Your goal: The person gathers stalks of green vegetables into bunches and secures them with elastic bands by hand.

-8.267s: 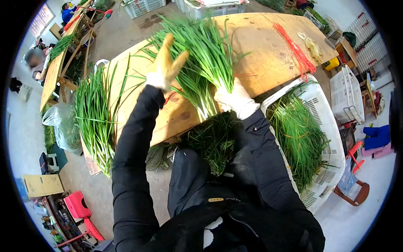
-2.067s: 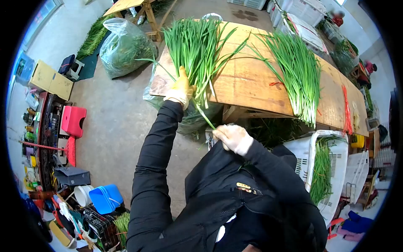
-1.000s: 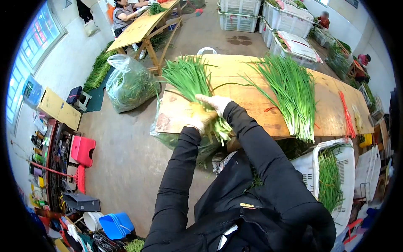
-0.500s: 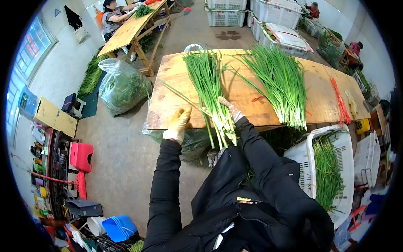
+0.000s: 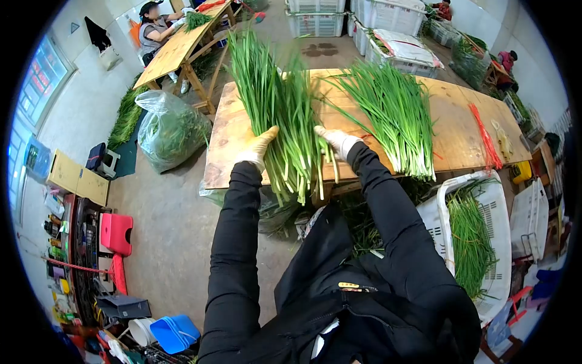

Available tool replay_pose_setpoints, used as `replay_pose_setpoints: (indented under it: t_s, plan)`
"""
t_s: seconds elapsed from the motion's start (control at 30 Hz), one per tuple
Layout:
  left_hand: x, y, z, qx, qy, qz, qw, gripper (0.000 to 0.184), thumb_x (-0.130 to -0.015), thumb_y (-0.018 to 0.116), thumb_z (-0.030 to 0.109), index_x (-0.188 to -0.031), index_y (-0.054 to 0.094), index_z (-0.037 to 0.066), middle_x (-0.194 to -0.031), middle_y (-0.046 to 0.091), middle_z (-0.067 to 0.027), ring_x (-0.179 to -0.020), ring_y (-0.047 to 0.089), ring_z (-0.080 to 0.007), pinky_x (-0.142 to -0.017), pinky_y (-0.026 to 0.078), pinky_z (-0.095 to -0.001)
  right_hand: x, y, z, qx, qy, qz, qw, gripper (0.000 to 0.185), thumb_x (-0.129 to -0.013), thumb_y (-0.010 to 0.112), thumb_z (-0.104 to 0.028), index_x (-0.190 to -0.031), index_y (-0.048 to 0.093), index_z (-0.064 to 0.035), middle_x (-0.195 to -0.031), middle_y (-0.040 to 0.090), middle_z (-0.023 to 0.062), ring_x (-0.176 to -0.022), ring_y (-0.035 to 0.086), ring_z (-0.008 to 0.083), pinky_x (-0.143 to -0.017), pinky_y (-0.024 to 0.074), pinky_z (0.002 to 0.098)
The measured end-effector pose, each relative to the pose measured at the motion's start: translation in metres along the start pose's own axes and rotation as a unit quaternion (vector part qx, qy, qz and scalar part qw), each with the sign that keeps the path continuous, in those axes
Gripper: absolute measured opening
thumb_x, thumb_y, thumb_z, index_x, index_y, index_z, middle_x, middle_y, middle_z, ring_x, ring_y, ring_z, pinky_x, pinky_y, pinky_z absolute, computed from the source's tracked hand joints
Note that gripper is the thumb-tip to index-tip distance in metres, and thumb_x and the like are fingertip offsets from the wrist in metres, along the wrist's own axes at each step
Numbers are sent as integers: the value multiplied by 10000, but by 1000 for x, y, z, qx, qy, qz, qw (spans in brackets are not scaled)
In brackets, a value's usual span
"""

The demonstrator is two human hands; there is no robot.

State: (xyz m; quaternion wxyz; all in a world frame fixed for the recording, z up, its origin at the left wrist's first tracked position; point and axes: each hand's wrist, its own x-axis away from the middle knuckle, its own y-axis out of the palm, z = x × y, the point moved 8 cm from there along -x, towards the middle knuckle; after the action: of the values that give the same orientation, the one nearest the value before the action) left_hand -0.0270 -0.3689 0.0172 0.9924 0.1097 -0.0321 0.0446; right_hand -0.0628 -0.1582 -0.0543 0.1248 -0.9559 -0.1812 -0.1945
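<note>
A loose bunch of long green chives (image 5: 279,115) with pale stalk ends stands tilted over the near edge of the wooden table (image 5: 451,148), between my gloved hands. My left hand (image 5: 259,145) is closed around its left side, thumb across the stalks. On the right, my right hand (image 5: 339,141) grips a few stalks at the bunch's edge; its fingertips are partly hidden behind them. A second bunch of chives (image 5: 397,115) lies flat on the table to the right of my right hand, stalk ends towards me.
Red ties (image 5: 485,136) lie on the table's right part. A white basket (image 5: 445,230) of greens stands below at the right. To the left sits a clear bag (image 5: 170,130) of greens. A person (image 5: 159,33) works at another table (image 5: 176,51); white crates (image 5: 315,24) are stacked behind.
My left hand has moved from the bare tabletop onto the chives and closed on them. The bunch is lifted and spread wider to the left. My right hand has shifted slightly.
</note>
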Motion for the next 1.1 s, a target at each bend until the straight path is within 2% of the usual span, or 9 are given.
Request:
replay_pose_setpoints:
  t_s: [0.13, 0.17, 0.27, 0.33, 0.53, 0.8, 0.97, 1.03, 1.1]
  plan:
    - [-43, -75, -50, -406, 135, 170, 888, 701, -628, 747, 111, -1182, 350, -50, -967, 571, -123, -794, 560, -222, -760, 460, -299, -5, -5, -2, 170, 8, 69, 983, 1112, -626, 481, -747, -1330, 147, 45, -1293, 334, 265, -1188, 380, 323, -987, 294, 341]
    - [-24, -65, -39, -341, 6, 111, 934, 996, -530, 798, 196, -1314, 209, 23, -1307, 299, -230, -1196, 328, -313, -996, 266, -305, 27, 9, -29, 204, 8, 77, 976, 1141, -610, 544, -710, -1339, 68, 27, -1322, 278, 266, -1211, 344, 328, -998, 283, 342]
    - [4, -49, -25, -453, 55, 205, 866, 1115, -528, 801, 249, -1360, 86, 50, -1381, 151, -240, -1259, 233, -342, -1014, 243, -320, 64, 49, -68, 360, 55, 147, 920, 1252, -552, 712, -571, -1348, -96, -41, -1386, 114, 253, -1263, 230, 360, -1011, 265, 402]
    - [20, -26, -17, -519, 3, 135, 844, 1230, -473, 827, 313, -1371, 16, 88, -1407, 50, -222, -1282, 153, -367, -1035, 204, -355, 66, 65, -67, 459, 52, 131, 877, 1222, -561, 737, -492, -1360, -100, -99, -1406, 64, 223, -1272, 190, 382, -988, 271, 476]
    - [14, -32, -25, -544, 49, 99, 832, 1236, -464, 844, 277, -1368, 22, 91, -1390, 74, -248, -1263, 200, -350, -1019, 252, -331, 45, 6, -39, 357, 10, 161, 920, 1007, -589, 645, -136, -1376, 17, -114, -1332, 246, 258, -1175, 340, 416, -952, 356, 388]
    - [39, 33, -4, -656, -74, 73, 747, 1125, -574, 735, 454, -1378, -10, 202, -1433, -14, -138, -1262, 111, -454, -976, 184, -586, 58, 17, -53, 460, 10, 236, 856, 1017, -612, 668, -154, -1370, -7, -90, -1280, 323, 253, -1139, 391, 389, -934, 361, 415]
    - [21, -42, -18, -543, 54, 168, 821, 988, -672, 651, 238, -1376, -33, 130, -1421, -57, -180, -1226, 253, -419, -997, 304, -404, 34, -41, -25, 420, 38, 250, 872, 853, -708, 563, -64, -1359, 13, -18, -1092, 485, 239, -938, 547, 285, -814, 453, 369]
    - [15, -77, -21, -595, 88, 239, 762, 969, -659, 648, 222, -1363, 6, 44, -1417, 23, -193, -1172, 335, -421, -962, 338, -387, 36, -73, -19, 387, 47, 251, 886, 848, -697, 564, -69, -1357, 35, -5, -1104, 489, 241, -953, 542, 272, -820, 446, 350]
    - [16, -81, -21, -606, 57, 249, 753, 959, -657, 646, 217, -1358, 22, 21, -1413, 65, -198, -1146, 366, -424, -947, 349, -383, 34, -73, -8, 88, 10, 56, 995, 577, -658, 579, -102, -1180, 410, 77, -1050, 563, 192, -899, 556, 251, -811, 420, 298]
